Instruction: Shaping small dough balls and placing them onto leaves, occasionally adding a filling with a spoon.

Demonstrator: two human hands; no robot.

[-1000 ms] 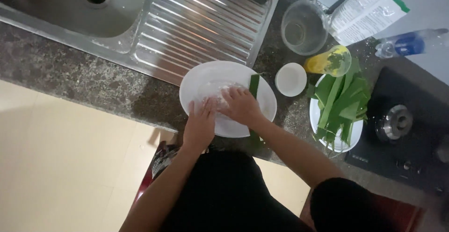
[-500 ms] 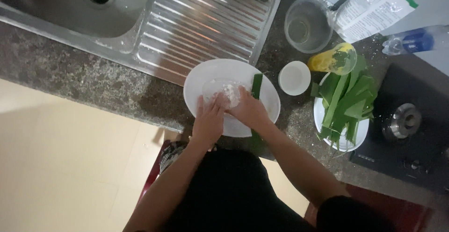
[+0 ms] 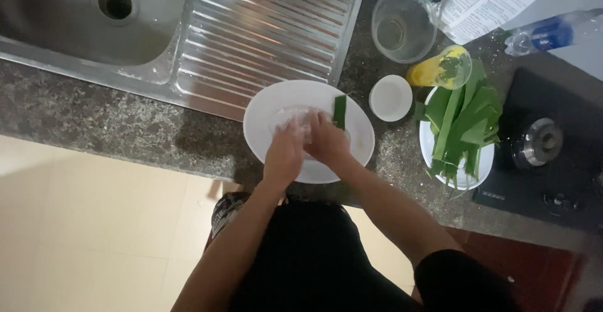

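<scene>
Both hands over round white ceramic plate (image 3: 270,114) on speckled granite desk (image 3: 94,123). Left hand (image 3: 284,155) and right hand (image 3: 326,141) pressed close together, fingers curled around a small pale whitish lump (image 3: 295,118) at plate centre; probably shaping it, plate there to catch mess. Exact grip cannot be told, fingertips hidden. Narrow green leaf strip (image 3: 340,111) lies on the plate's far-right part, touching the right hand's knuckles, kept within reach.

Just right of plate: small round white bowl (image 3: 390,98). Further right, second white plate (image 3: 455,177) piled with long green leaves (image 3: 461,120), stock kept on the right-hand side. Yellow plastic cup (image 3: 440,68) with green bits sits near the leaves' top. Clear glass bowl (image 3: 403,25) behind that. Clear plastic bottle with blue label (image 3: 549,32) lies on its side far right. Black gas hob (image 3: 546,155) at right edge. Steel sink with ribbed drainboard (image 3: 251,42) behind plate.
</scene>
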